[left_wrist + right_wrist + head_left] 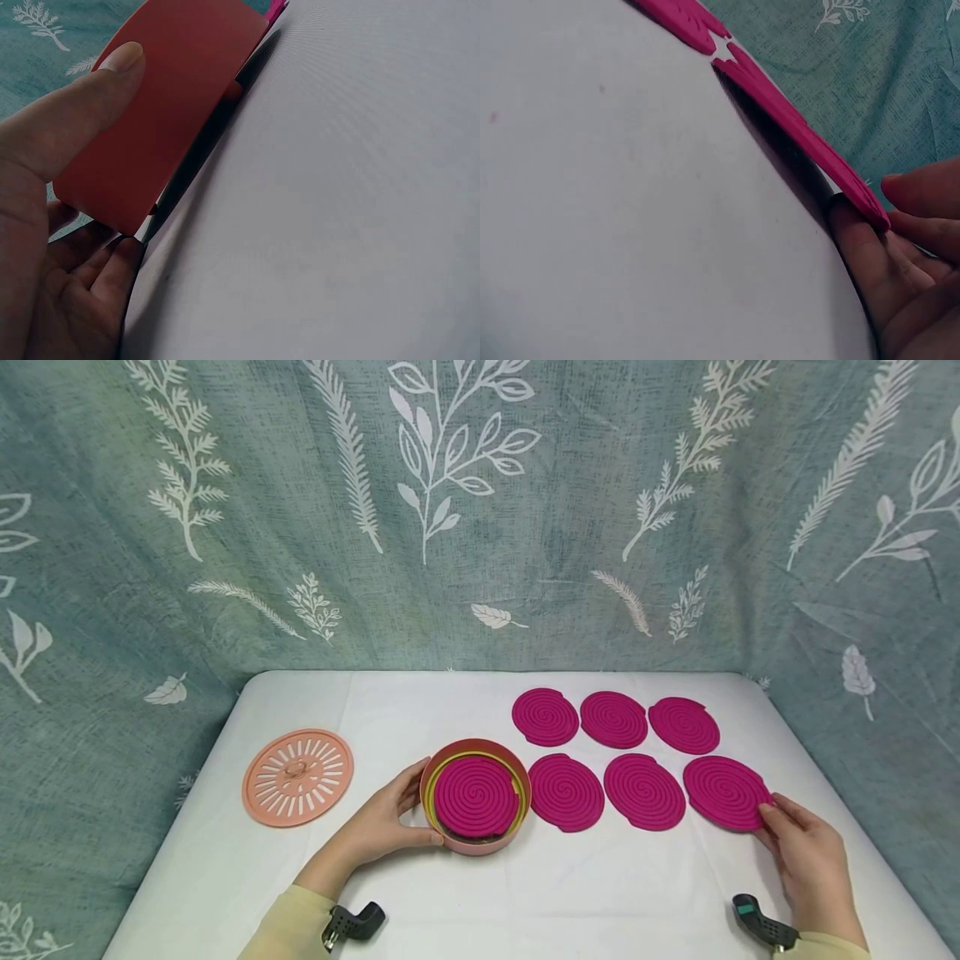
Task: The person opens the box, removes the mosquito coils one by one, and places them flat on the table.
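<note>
My left hand (381, 823) grips the side of a round coral container (480, 847) with a yellow inner ring (516, 787). A magenta mosquito coil (475, 795) lies inside it. In the left wrist view the thumb presses the container's outer wall (169, 97) while the other fingers reach around and below; a dark shadow runs under its lower edge. Far to the right, my right hand (810, 847) pinches the outer edge of another magenta coil (724, 791). Fingers sit beneath this coil (810, 146) in the right wrist view, and its near edge is raised off the white surface.
Several more magenta coils lie in two rows, among them a back-row coil (546, 717) and a front-row coil (645, 792). A slotted coral lid (258, 777) with a small ring rests at left on the white table (570, 893). A green leaf-patterned curtain (525, 610) stands behind.
</note>
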The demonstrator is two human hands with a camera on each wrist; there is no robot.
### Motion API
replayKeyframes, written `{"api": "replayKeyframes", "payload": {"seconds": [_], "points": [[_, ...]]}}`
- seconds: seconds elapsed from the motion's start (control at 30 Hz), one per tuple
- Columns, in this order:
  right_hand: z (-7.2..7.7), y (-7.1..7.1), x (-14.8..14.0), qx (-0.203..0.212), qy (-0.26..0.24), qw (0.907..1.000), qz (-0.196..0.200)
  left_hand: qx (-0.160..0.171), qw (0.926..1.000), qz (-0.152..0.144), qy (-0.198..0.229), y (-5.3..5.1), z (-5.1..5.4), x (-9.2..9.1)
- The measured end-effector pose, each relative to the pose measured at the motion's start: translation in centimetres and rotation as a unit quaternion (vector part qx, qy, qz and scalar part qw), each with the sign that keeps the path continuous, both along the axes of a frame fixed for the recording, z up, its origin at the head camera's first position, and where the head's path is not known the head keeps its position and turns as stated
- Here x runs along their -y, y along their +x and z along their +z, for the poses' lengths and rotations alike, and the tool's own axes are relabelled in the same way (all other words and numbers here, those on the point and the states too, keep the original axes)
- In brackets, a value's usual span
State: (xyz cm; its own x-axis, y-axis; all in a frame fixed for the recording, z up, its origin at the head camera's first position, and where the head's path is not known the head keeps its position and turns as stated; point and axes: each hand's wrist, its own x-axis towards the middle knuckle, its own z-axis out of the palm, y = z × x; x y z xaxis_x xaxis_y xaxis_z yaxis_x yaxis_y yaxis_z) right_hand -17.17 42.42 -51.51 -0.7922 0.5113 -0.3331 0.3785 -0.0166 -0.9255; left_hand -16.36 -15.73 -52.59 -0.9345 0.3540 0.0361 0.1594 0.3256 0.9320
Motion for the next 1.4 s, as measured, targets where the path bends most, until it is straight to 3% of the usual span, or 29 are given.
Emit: {"api": "replayKeyframes", "payload": {"seconds": [0.17, 0.37, 0.5, 0.7, 1.4], "points": [[0.6, 0.2, 0.3, 0.015, 0.045, 0.9989, 0.000, -0.004, 1.0000, -0.001, 0.006, 0.0, -0.1, 0.0], [1.0, 0.6, 0.2, 0.025, 0.063, 0.9977, -0.011, 0.001, 1.0000, 0.003, -0.004, 0.1, 0.0, 0.0], [1.1, 0.7, 0.0, 0.031, 0.064, 0.9972, -0.025, 0.005, 0.9999, 0.006, -0.011, 0.1, 0.1, 0.0], [1.2, 1.2, -0.5, 0.005, 0.034, 0.9984, -0.044, 0.006, 0.9999, 0.005, -0.011, 0.1, 0.0, 0.1], [1.7, 1.0, 0.2, -0.016, 0.041, 0.9958, -0.081, 0.010, 0.9999, 0.004, -0.010, 0.0, 0.2, 0.0]]}}
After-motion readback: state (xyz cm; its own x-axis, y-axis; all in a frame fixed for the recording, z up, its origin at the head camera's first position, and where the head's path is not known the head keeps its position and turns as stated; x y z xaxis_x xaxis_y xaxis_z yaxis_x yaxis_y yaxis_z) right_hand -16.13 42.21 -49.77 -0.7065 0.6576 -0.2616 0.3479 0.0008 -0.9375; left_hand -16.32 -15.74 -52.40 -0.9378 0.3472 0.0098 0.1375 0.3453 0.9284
